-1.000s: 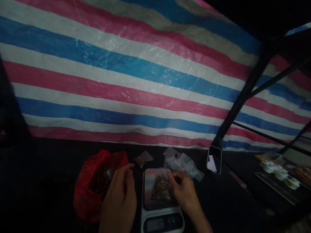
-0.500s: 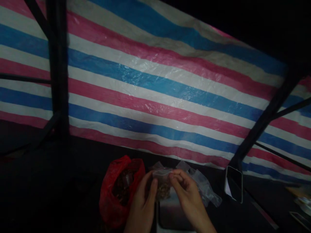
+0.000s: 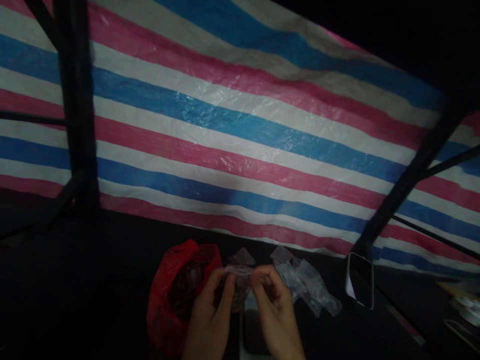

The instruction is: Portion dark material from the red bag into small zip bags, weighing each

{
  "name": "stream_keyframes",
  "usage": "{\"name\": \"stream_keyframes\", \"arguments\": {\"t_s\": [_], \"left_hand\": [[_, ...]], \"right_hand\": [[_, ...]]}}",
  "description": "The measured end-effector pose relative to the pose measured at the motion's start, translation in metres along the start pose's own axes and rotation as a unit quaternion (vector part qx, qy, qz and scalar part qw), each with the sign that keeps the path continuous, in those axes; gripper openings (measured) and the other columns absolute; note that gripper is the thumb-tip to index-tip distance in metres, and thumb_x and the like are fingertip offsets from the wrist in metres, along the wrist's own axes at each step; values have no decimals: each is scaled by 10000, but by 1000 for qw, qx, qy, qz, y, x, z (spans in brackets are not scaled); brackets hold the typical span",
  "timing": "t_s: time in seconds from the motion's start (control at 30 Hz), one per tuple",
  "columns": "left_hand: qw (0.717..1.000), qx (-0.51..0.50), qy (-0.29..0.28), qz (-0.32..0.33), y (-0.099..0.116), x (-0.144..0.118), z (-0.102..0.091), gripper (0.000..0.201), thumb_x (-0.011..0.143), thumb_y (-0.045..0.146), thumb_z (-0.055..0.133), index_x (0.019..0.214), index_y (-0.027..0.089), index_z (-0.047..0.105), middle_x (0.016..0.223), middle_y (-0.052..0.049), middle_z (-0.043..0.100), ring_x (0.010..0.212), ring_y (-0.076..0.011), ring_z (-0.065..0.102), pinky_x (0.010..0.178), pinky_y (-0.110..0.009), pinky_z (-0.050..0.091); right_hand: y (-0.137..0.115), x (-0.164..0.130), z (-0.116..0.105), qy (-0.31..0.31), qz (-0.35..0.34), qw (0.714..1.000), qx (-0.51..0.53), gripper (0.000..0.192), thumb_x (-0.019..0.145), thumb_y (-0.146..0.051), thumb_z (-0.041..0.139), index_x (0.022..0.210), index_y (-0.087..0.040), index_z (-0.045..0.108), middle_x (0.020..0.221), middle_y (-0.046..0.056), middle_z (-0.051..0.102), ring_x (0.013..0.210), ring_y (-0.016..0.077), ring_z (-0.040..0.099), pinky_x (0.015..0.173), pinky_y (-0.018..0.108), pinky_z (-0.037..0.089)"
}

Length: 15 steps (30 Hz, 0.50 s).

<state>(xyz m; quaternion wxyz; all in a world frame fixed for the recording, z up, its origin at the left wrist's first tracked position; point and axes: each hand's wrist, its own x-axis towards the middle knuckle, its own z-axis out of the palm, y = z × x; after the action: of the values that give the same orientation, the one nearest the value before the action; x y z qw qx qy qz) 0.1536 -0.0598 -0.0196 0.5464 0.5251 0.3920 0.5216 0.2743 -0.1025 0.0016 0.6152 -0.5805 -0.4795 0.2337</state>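
Between my two hands is a small clear zip bag (image 3: pixel 240 282) with small brownish pieces in its lower part. My left hand (image 3: pixel 213 310) pinches the bag's top left corner between thumb and fingers. At the top right corner, my right hand (image 3: pixel 272 305) grips the bag's edge in the same way. Below the bag lies a flat device with a dark top and pale edge (image 3: pixel 255 327), partly hidden by my right hand. Close to my left hand stands an open red plastic bag (image 3: pixel 165 300) holding dark brown contents, too dim to make out.
Several clear plastic bags (image 3: pixel 309 285) lie right of my hands, and another (image 3: pixel 243 256) lies behind them. A phone (image 3: pixel 360 281) leans against a dark slanted post (image 3: pixel 397 200). Striped plastic sheeting (image 3: pixel 232 150) hangs behind the dark table.
My hands have drawn closer together, the right one moving left over the flat device. The zip bag's top edge is now more bunched, and the view has shifted slightly.
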Motion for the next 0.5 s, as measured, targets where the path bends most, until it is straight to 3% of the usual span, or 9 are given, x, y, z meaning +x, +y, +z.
{"name": "stream_keyframes", "arguments": {"t_s": [0.1,0.3,0.37,0.5], "left_hand": [[1000,3,-5,4,0,-1,3,392,892,598,602,995,234,705,1061,-76,792,989,-270,728,893,-338,563],[999,15,-28,11,-4,-2,8,472,860,653,609,1030,224,708,1136,-108,789,1090,-302,722,983,-385,562],[999,15,-34,12,-6,-2,9,465,870,649,606,1032,226,710,1145,-108,791,1093,-297,722,995,-385,562],[999,15,-45,8,-5,-1,11,443,862,641,615,992,229,713,1102,-104,796,1048,-291,730,966,-371,574]], "right_hand": [[2,-2,-2,-13,13,1000,-4,412,894,-633,683,979,-232,726,911,40,740,876,218,690,793,273,535],[2,-5,-3,37,-5,999,-4,438,899,-651,676,803,-223,688,778,17,679,751,192,641,657,246,506],[1,-6,-4,44,-7,999,2,404,895,-626,696,847,-225,705,796,14,687,763,191,649,676,244,515],[-1,-6,-5,5,-16,1000,-18,323,915,-537,695,956,-223,756,873,38,742,836,210,683,759,266,542]]}}
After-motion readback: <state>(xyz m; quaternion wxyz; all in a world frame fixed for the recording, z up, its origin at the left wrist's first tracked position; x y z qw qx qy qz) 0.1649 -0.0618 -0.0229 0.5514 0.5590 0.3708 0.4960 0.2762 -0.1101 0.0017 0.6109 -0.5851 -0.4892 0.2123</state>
